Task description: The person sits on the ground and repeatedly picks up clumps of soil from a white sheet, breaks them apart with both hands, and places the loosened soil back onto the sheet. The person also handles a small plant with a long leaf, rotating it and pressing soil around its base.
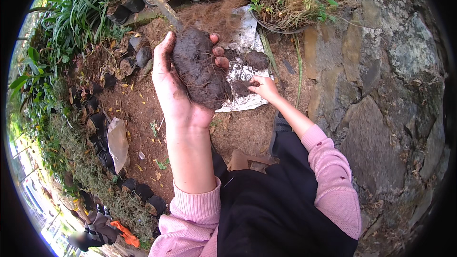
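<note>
My left hand [178, 89] is raised close to the camera and holds a ball of dark, wet soil [200, 67] wrapped with brown fibres. A yellow-edged snake plant leaf [157, 0] sticks out of the ball's top. Lower down, the fingers of my right hand [262, 87] are pinched together beside a dark soil clump [241, 88] on a white plastic sheet [246, 105]; whether they hold a bit of it or fibres, I cannot tell. Another soil clump [256, 60] lies just above that hand. Loose brown fibres [217, 12] are heaped at the sheet's far end.
A potted leafy plant [285, 30] stands beyond the sheet. A rough stone wall [378, 142] runs along the right. Black plant bags [144, 192] and a clear plastic bag [117, 144] line the left side. Another person [100, 230] is far off at lower left.
</note>
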### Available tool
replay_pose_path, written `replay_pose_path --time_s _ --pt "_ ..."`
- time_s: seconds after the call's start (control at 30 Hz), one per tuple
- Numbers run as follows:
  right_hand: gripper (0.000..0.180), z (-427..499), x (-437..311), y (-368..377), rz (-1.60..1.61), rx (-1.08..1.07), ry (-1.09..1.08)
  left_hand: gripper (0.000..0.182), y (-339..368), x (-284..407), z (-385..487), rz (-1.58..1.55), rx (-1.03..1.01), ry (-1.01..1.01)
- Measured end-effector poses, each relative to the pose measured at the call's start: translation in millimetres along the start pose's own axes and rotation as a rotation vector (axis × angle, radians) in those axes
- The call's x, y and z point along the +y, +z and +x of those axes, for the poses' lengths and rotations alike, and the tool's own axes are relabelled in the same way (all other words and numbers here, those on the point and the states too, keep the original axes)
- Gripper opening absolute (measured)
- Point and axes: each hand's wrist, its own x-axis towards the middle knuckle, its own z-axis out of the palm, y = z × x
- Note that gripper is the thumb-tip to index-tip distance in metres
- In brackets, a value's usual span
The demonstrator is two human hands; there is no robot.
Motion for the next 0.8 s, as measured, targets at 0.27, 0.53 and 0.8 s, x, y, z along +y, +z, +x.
replay_pose_path --time_s 0.27,0.53,0.8 --pt "0.025 -5 1 -13 -0.058 -0.068 -0.068 0.042 1 0 -2 0.022 0.005 0.018" --pt "0.026 -56 -10 -40 -0.144 -0.402 -0.117 0.043 -2 6 -4 -0.076 -0.051 -0.032" --pt "0.022 -98 -42 -107 0.188 -0.115 0.027 0.040 -10 12 -14 0.087 -0.059 0.096"
